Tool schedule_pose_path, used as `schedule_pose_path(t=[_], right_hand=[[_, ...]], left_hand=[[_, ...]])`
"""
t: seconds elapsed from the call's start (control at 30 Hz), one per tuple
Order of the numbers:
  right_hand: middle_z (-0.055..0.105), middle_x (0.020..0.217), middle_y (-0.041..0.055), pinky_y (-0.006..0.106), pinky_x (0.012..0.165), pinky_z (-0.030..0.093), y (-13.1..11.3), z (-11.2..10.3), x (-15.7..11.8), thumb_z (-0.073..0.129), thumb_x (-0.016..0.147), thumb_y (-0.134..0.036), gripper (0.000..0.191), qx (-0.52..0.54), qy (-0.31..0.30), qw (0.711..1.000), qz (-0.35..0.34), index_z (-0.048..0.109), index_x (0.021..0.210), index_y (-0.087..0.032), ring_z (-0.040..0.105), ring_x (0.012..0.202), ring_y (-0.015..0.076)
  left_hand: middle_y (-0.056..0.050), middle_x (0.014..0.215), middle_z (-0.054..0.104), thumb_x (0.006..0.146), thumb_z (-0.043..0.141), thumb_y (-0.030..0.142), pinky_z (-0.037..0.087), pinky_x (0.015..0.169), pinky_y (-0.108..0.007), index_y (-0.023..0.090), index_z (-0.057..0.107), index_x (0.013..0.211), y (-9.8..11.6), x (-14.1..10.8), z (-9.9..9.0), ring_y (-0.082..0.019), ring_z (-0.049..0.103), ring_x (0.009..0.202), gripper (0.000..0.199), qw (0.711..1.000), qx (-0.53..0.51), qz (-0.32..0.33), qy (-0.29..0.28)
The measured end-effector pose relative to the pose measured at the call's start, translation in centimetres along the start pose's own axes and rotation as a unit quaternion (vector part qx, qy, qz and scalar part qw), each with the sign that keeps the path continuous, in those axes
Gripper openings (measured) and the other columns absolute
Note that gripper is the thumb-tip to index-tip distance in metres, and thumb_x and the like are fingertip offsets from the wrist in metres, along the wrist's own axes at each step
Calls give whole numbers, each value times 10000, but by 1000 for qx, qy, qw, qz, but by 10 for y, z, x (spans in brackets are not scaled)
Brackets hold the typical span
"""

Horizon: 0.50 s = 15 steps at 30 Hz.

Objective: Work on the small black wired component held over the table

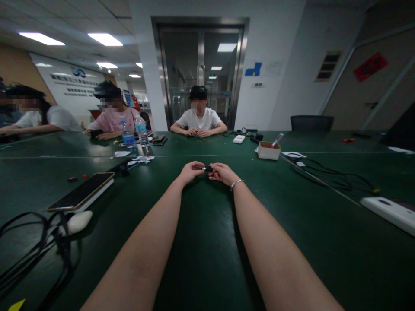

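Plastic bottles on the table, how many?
2. The first bottle stands on the green table, left of the picture's middle; the second bottle is just right of it, slightly farther back. Any hidden behind other things wouldn't show.

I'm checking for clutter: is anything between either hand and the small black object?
Nothing visible is: the left hand and right hand both have fingertips at the small black object. The phone lies off to the left.
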State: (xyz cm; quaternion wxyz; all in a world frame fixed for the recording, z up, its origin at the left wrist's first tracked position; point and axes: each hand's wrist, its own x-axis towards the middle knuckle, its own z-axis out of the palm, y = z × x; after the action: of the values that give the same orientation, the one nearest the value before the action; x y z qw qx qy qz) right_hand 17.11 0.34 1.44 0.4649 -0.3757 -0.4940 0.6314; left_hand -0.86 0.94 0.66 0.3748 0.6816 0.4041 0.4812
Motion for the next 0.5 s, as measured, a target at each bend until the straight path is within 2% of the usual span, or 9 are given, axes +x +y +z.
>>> schedule_pose_path(t=[0.3, 0.5], right_hand=[[554, 513, -37, 274, 592, 596, 0, 0, -2, 545, 893, -179, 70, 2, -6, 1000, -12, 527, 842, -134, 474, 368, 31], [518, 502, -50, 278, 589, 594, 0, 1, -2, 583, 865, -165, 55, 2, -3, 1000, -8, 542, 840, -139, 519, 415, 51]], left_hand=[[-76, 836, 685, 611, 718, 337, 427, 815, -329, 134, 676, 812, 3, 1, 3, -176, 595, 801, 289, 1000, 5, -22, 10], [-48, 691, 651, 730, 586, 435, 421, 640, -268, 130, 657, 725, -4, 4, 4, -135, 534, 618, 313, 996, 70, -47, -3]])
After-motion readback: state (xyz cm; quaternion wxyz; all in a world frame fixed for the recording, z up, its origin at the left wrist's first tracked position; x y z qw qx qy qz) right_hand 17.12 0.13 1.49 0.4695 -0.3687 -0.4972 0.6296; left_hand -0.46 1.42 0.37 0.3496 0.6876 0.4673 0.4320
